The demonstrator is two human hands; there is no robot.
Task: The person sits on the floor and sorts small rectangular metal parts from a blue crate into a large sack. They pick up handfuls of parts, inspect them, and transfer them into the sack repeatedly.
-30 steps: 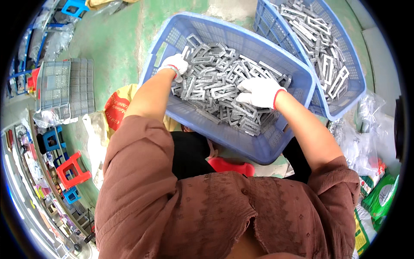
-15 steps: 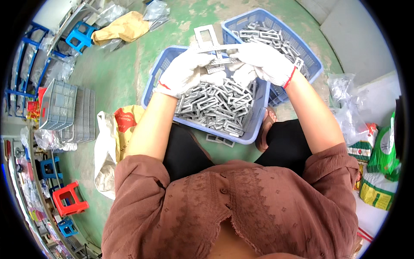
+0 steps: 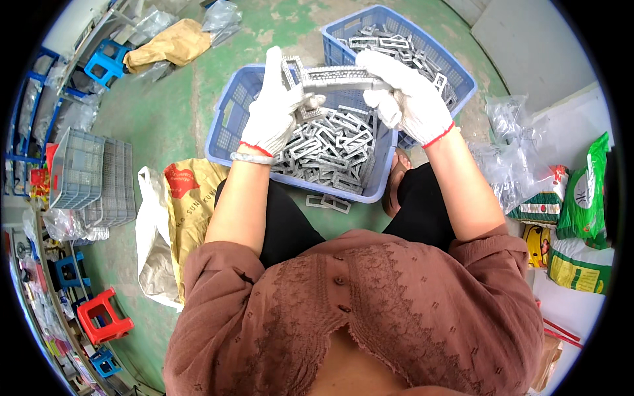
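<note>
Above the front blue basket [image 3: 221,125] I hold a long grey rectangular part [image 3: 343,78] with a textured face, level between both gloved hands. My left hand [image 3: 269,112] is closed around its left end, where more grey frame pieces stick out; how many is unclear. My right hand [image 3: 416,99], thumb and fingers closed, grips the part's right end. Both hands wear white knit gloves with red cuffs. Beneath them, many loose grey rectangular frames [image 3: 330,148] lie heaped in the basket.
Behind to the right stands a second blue basket [image 3: 465,96] with more grey frames. Another frame [image 3: 328,203] lies on the floor by the front basket. Sacks [image 3: 195,224] are at left, stools [image 3: 105,317] and grey crates [image 3: 79,168] farther left. Plastic bags [image 3: 508,158] lie at right.
The grey pieces have been turned: the frame that stood up above my hands now sits lower, beside my left fingers, and the long part shows its textured face. My hands have moved slightly apart.
</note>
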